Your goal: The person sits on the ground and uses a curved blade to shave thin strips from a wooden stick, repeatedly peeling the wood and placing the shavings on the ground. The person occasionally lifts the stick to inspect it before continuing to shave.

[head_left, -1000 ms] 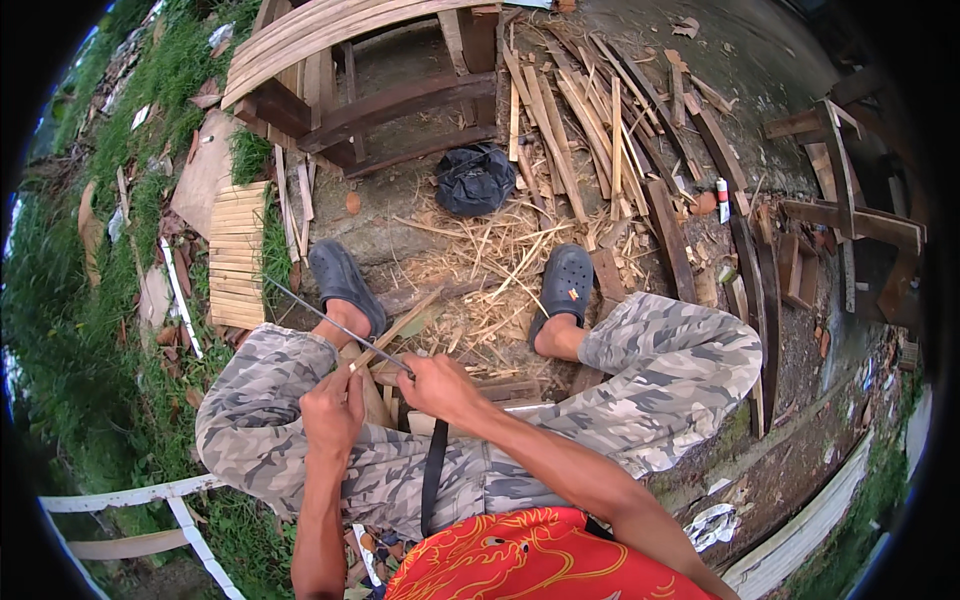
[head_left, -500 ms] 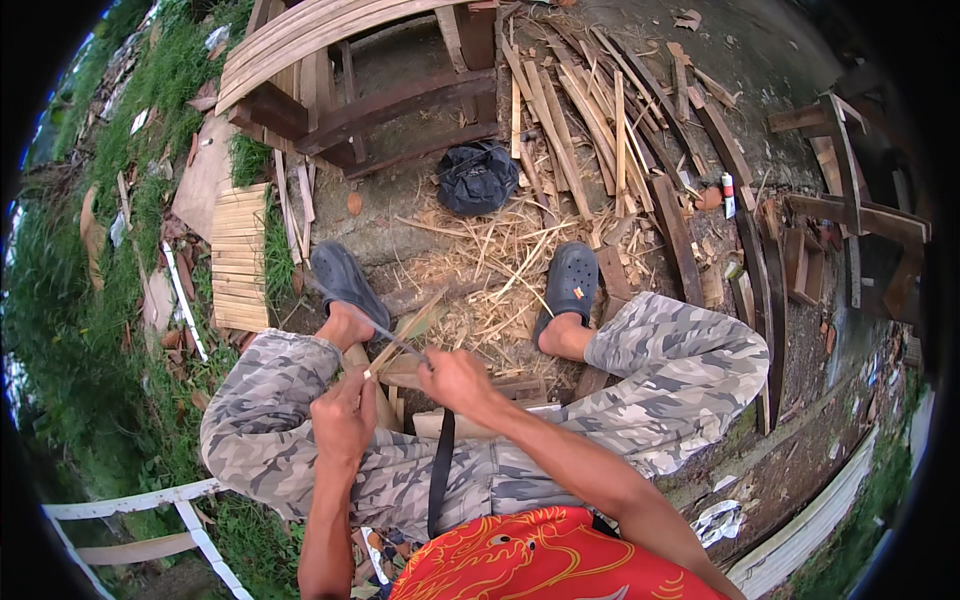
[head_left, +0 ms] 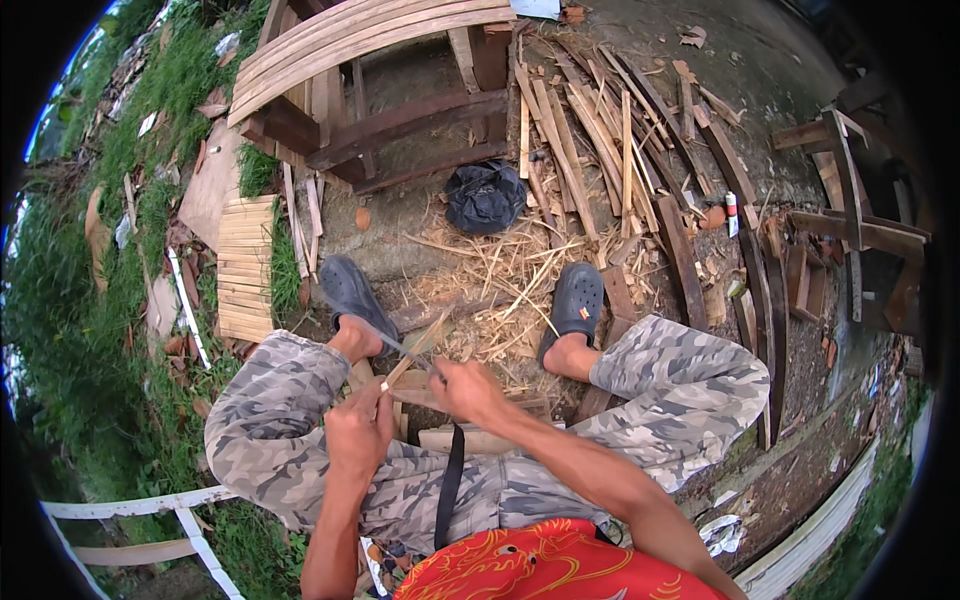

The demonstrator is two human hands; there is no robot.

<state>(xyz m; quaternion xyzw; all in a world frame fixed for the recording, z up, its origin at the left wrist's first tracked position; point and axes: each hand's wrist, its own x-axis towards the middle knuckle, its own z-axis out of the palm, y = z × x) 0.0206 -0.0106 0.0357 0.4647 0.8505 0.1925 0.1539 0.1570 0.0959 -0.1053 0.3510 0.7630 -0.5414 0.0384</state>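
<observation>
My left hand (head_left: pixel 358 430) is closed around a thin bamboo strip (head_left: pixel 416 350), whose pale cut end shows just above the fingers. The strip slants up and away to the right. Closed on a knife, my right hand (head_left: pixel 470 390) is beside it, over the gap between my legs. The narrow grey blade (head_left: pixel 394 342) points up and left and crosses the strip; whether it touches cannot be made out. The knife's handle is mostly hidden in my fist. Below both hands lie short wooden pieces (head_left: pixel 470 437).
Shavings (head_left: pixel 490 285) litter the ground between my shoes. Beyond them sit a black plastic bag (head_left: pixel 485 197) and a slatted wooden bench (head_left: pixel 370 50). Long wooden strips (head_left: pixel 590 140) are heaped at the far right. A slatted panel (head_left: pixel 246 268) lies left, by grass.
The view has shifted slightly, so the ground appears lower. My left hand and the strip have moved a little right, closer to my right hand. Both grips stay the same.
</observation>
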